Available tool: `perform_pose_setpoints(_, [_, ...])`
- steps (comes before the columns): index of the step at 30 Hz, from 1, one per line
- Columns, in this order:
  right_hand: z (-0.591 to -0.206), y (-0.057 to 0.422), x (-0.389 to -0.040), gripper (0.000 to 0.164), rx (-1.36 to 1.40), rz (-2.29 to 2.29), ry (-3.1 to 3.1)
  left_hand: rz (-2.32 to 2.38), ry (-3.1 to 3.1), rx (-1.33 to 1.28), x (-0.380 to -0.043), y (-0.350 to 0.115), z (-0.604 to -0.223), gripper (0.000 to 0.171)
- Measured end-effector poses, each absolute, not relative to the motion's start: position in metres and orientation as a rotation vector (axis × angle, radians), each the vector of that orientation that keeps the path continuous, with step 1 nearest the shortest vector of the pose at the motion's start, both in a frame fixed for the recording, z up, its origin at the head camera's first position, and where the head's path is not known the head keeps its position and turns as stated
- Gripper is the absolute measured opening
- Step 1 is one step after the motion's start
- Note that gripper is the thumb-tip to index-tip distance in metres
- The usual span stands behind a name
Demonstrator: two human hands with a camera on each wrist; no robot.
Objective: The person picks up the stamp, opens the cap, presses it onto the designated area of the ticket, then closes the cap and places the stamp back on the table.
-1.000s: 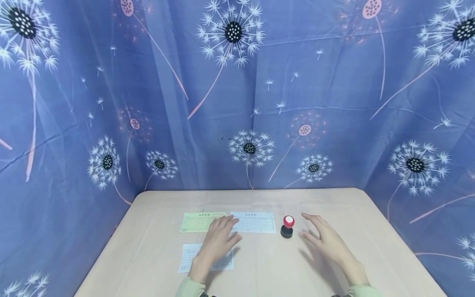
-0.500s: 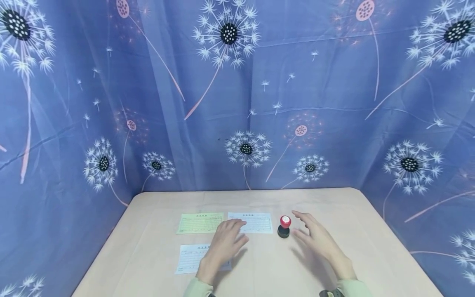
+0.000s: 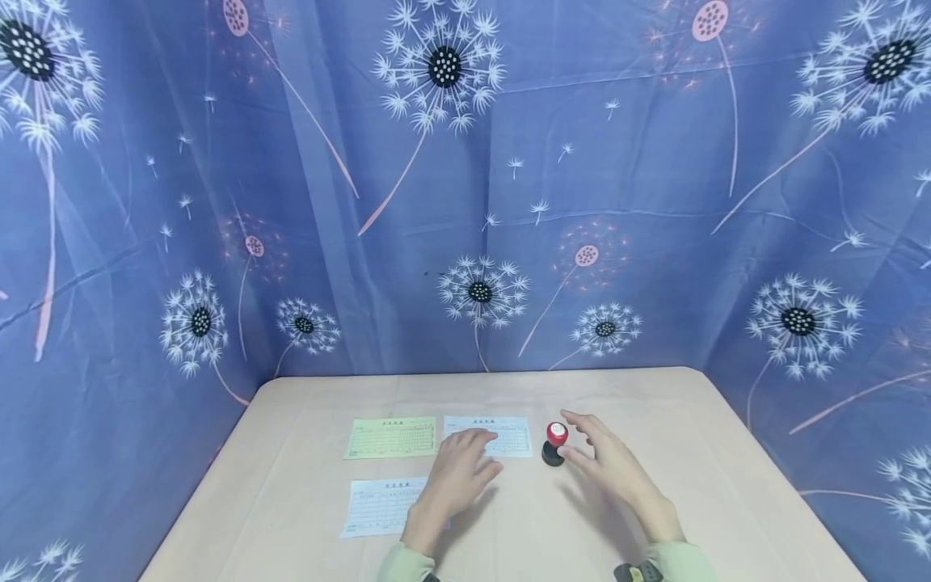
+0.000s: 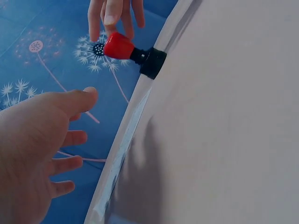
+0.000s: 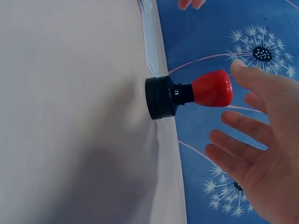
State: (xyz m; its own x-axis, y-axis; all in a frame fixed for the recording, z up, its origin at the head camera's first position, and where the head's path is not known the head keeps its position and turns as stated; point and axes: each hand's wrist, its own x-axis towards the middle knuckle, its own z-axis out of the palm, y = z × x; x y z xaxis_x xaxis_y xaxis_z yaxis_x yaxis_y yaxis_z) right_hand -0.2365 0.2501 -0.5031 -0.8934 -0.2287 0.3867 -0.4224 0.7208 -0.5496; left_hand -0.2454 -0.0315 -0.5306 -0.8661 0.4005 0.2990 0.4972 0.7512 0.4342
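A stamp [image 3: 557,435] with a red knob and a black round base stands upright on the table. My right hand [image 3: 614,465] is just right of it, thumb and fingers spread apart around the knob's side. In the right wrist view, the thumb is close to the red knob [image 5: 212,88], with a small gap visible. My left hand [image 3: 454,477] hovers with relaxed fingers, holding nothing, in front of a white printed slip [image 3: 512,436]. It partly covers that slip and a second white slip [image 3: 378,508] nearer to me. A green slip [image 3: 389,438] lies at the back left.
The table [image 3: 291,485] has a pale cover and rounded back corners. Behind it and along both sides hangs a blue curtain [image 3: 407,323] with a dandelion print. A dark band [image 3: 638,572] is on the right wrist, by a light green sleeve [image 3: 680,562].
My right hand has moved left, closing in on the stamp. My left hand has shifted right, showing more of the near white slip. The whole head view has turned slightly; the stamp still stands in place.
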Motion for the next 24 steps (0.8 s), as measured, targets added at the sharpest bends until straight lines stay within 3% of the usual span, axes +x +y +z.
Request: perform_pose_setpoints(24, [-0.525,0.234,-0.24,0.054,0.423,1.084,-2.589,-0.81,-2.721,-0.719,-0.241,0.002,-0.538,0.043])
